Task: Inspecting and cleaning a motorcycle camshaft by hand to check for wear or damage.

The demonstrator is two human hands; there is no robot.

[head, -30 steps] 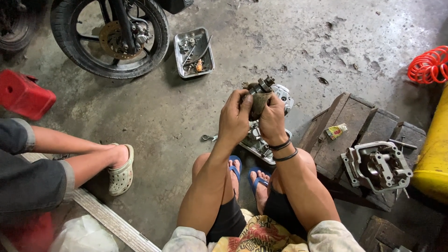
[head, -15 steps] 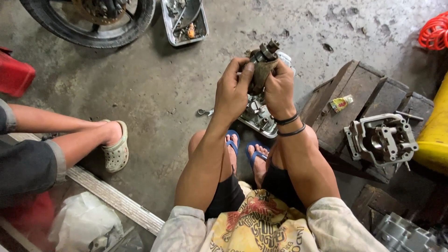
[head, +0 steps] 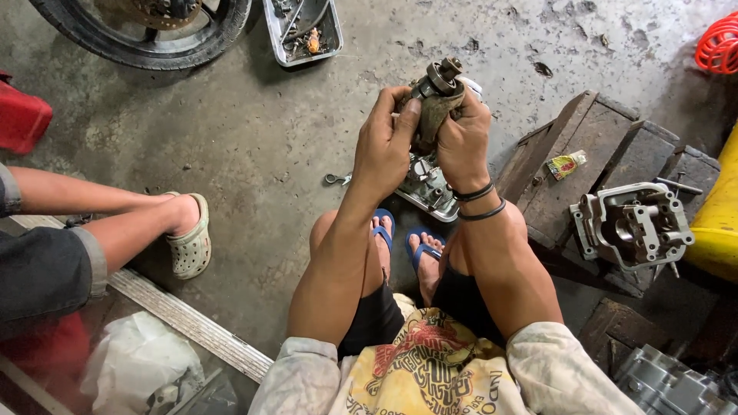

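Fingers (head: 400, 115) of both hands clenched on one metal part (head: 437, 96), held up in the air over the floor, above the knees. Left hand (head: 384, 146) wraps it from the left, thumb pressed on the side; right hand (head: 463, 142) grips from the right, two black bands on that wrist.

Part: grimy, dull grey-brown, stubby body, with a round ring-shaped end like a bearing poking out at the far top. Lower half hidden by the palms.

Just under the hands, on the concrete floor (head: 254, 146): a silver engine cover (head: 427, 184), near the feet in blue sandals (head: 403, 242). Small wrench (head: 337, 179) just left of it.

Right: dark wooden pallet (head: 584, 146) carrying a grey engine head (head: 632, 224) and a small yellow packet (head: 566, 164). Far: motorcycle wheel (head: 146, 31) and a metal tray (head: 302, 29) of small parts. Left: another person's legs, pale clog (head: 191, 246) on the foot.
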